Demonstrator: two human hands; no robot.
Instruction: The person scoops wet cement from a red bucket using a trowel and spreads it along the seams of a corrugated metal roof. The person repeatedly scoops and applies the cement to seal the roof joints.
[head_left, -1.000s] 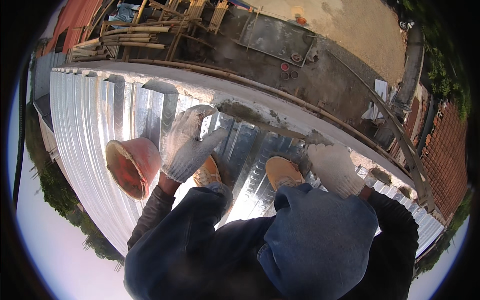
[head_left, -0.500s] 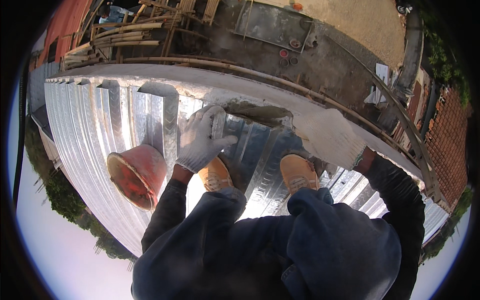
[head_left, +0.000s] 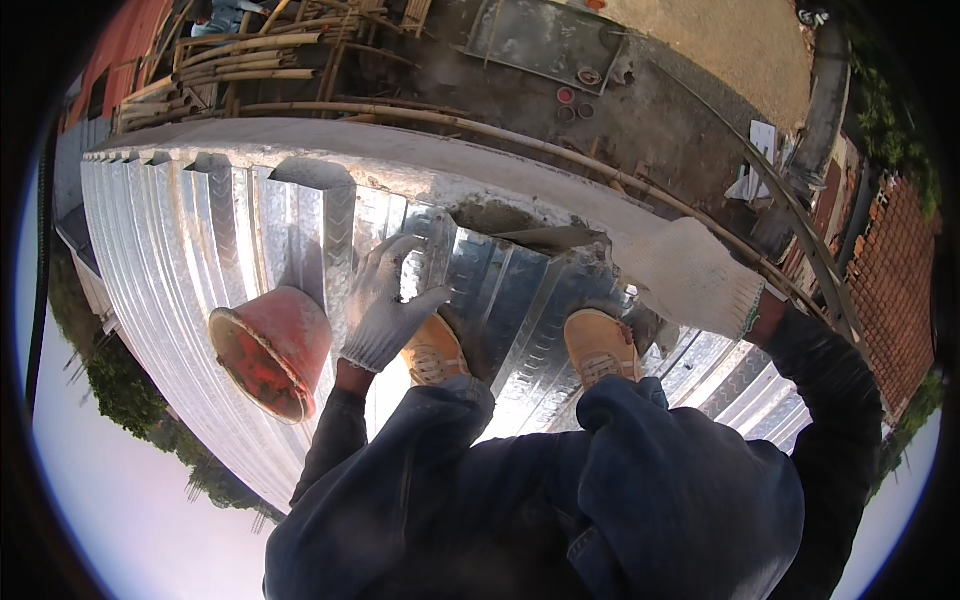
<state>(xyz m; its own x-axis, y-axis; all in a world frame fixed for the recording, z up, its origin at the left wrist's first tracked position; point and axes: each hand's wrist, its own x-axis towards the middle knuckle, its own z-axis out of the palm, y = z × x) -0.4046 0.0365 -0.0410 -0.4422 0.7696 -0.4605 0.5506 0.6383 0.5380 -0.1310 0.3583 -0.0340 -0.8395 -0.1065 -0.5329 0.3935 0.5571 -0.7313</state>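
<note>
Wearing a knitted white glove, my left hand (head_left: 390, 305) is open, fingers bent and apart, over the corrugated metal sheet (head_left: 150, 230) near the masonry ledge (head_left: 390, 150). My right hand (head_left: 685, 280), gloved too, is closed on what looks like a trowel (head_left: 555, 236); its grey blade points left along a rough patch of grey mortar (head_left: 485, 215) at the ledge's near face, and the handle is hidden. A worn red bucket (head_left: 300, 330) lies tilted on the sheet left of my left hand. My tan shoes (head_left: 600, 345) rest on the metal between my hands.
Beyond the ledge lie bamboo poles (head_left: 250, 65), a long pole (head_left: 470, 125), a grey mixing area (head_left: 530, 40) with small buckets and a sand pile (head_left: 740, 50). A person in blue (head_left: 215, 22) is at upper left. Brick-red roofing (head_left: 890, 280) is at right.
My right hand has moved up and to the right, the blade now showing along the ledge. My left hand rose, then drew slightly back down and left, its fingers bending.
</note>
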